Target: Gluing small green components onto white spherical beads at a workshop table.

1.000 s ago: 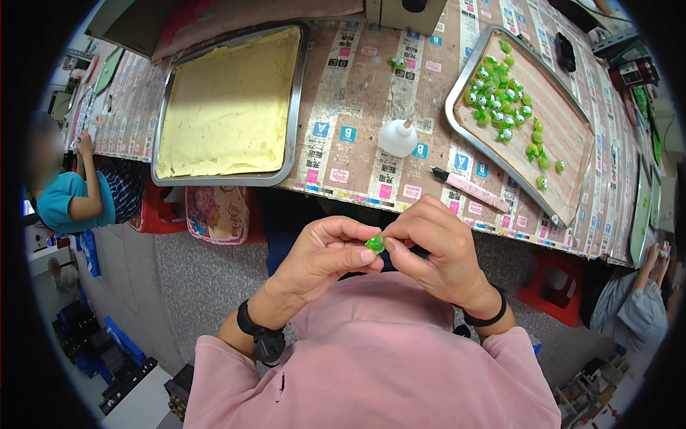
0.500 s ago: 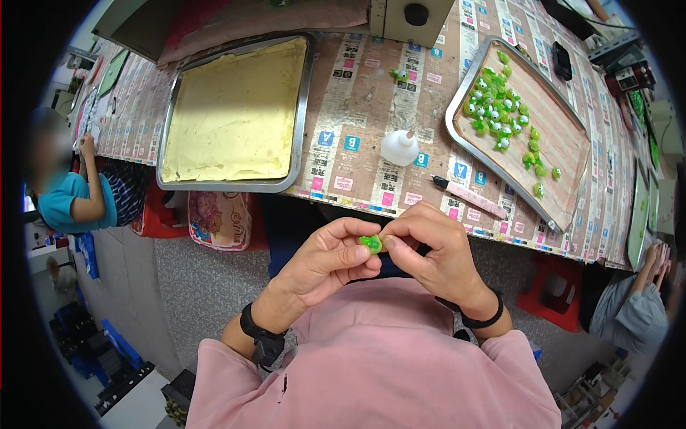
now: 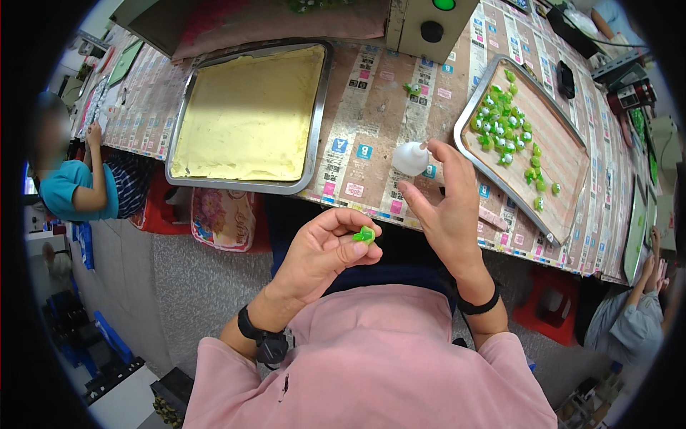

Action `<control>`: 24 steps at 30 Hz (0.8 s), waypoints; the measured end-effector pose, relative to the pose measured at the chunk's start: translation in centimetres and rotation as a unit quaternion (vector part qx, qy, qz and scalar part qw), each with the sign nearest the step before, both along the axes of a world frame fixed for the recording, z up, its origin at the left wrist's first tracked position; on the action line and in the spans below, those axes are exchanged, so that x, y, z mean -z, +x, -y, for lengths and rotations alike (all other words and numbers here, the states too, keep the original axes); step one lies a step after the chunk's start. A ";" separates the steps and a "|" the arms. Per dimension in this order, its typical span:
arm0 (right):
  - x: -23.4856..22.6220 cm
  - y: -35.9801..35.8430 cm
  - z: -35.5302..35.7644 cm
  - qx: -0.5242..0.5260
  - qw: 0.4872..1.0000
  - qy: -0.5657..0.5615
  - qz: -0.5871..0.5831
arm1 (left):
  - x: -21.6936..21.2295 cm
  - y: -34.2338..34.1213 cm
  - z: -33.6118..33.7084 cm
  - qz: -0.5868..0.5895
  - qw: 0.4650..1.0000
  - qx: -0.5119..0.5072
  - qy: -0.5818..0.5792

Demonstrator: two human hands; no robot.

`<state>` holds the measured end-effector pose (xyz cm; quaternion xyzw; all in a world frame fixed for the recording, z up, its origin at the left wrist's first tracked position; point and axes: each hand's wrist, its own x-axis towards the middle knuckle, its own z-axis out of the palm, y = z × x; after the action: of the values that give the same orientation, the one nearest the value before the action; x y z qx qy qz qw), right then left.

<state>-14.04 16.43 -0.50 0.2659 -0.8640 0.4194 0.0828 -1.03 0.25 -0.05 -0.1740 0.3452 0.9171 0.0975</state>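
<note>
left hand [image 3: 321, 250] pinching small green plastic piece [image 3: 364, 234] at chest height, off the table [image 3: 371, 107] | right hand [image 3: 446, 207] open, fingers reaching white squeeze bottle [image 3: 410, 159], nothing grasped | right metal tray [image 3: 564, 179] holding a cluster of green pieces [image 3: 504, 125], about half bare | yellow-lined tray [image 3: 250, 114] holding none, so most work looking left

I see a long table covered in printed paper sheets [image 3: 371, 93], bearing a yellow-lined metal tray [image 3: 250, 114] left, a green-piece metal tray [image 3: 564, 164] right, and a small white bottle [image 3: 411, 159] between.
</note>
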 end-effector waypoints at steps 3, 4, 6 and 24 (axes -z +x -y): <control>1.0 -0.8 0.6 -0.025 1.000 -0.008 -0.001 | -0.1 0.0 0.2 -0.006 1.000 -0.011 -0.010; 1.2 -0.9 0.7 -0.024 0.999 -0.011 0.033 | -0.1 0.0 0.3 -0.006 1.000 -0.014 -0.003; 1.2 -1.0 0.9 -0.025 0.997 -0.014 0.067 | -0.1 0.0 0.4 -0.003 1.000 -0.017 0.003; -3.5 5.1 -5.3 -0.056 0.947 -0.222 0.224 | 0.3 -0.4 0.7 -0.016 1.000 -0.008 -0.020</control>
<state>-8.93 21.77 2.96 0.1883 -0.7290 0.6532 -0.0800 -1.48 -0.44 -0.35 -0.1638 0.3636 0.9135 0.0810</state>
